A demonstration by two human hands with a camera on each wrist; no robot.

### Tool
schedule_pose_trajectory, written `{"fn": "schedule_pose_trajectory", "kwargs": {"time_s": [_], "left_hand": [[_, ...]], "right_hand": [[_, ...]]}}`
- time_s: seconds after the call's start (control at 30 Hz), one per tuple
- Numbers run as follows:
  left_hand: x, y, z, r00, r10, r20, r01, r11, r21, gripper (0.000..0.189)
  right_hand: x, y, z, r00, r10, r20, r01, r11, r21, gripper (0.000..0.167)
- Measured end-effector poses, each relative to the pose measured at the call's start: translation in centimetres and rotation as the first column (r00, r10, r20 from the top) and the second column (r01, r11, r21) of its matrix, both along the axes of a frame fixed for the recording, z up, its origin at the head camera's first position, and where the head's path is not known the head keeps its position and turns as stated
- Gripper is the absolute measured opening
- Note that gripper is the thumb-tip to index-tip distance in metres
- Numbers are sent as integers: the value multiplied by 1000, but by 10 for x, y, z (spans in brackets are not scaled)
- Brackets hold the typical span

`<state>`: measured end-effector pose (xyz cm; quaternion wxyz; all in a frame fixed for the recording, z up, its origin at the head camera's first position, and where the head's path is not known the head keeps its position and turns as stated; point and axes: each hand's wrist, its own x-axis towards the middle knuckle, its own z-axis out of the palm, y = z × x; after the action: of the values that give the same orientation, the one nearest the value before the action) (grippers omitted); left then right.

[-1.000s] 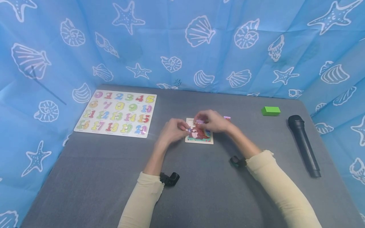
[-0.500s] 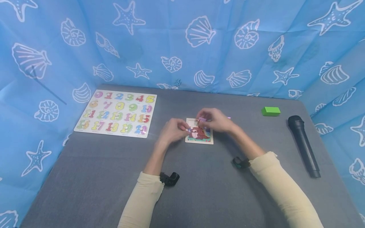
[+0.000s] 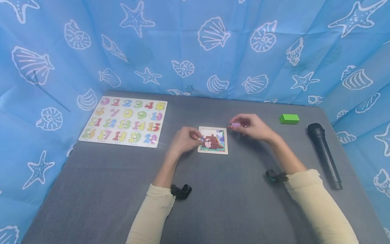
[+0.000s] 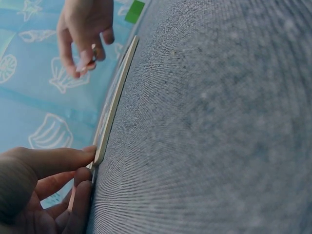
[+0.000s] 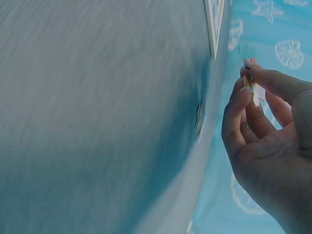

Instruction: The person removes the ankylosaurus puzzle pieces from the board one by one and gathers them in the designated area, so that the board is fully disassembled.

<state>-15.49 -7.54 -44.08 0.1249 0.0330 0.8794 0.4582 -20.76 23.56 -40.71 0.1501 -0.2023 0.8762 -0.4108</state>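
Note:
A small square jigsaw tray with a brown-haired figure in its picture lies flat on the table; its upper left part shows bare pale backing. My left hand pinches the tray's left edge, and in the left wrist view thumb and fingers meet at the corner of its wooden rim. To the right of the tray, my right hand holds a purple puzzle piece between thumb and fingertips. The right wrist view shows the held piece raised off the table.
A thin piece lies on the table below my right hand. At the left is a number puzzle board. A green block and a black microphone are on the right. A blue shell-print curtain hangs behind.
My right hand has moved right, away from over the tray, carrying the purple puzzle piece. The tray's upper part is uncovered. My left hand stays at the tray's left edge.

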Motion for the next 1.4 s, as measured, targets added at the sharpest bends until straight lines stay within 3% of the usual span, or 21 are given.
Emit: {"fn": "schedule_pose_trajectory", "kwargs": {"time_s": [0.33, 0.6, 1.4], "left_hand": [[0, 0, 0, 1000, 1, -2, -1, 1000, -5, 13], [-1, 0, -1, 1000, 6, 3, -6, 1000, -6, 14], [0, 0, -1, 1000, 13, 11, -13, 1000, -5, 14]], "right_hand": [[-1, 43, -8, 993, -104, -49, 108, 989, 103, 28], [-2, 61, -16, 989, -98, -111, 113, 985, 134, 25], [-3, 62, -20, 981, -135, -142, 164, 963, 215, 27]]}}
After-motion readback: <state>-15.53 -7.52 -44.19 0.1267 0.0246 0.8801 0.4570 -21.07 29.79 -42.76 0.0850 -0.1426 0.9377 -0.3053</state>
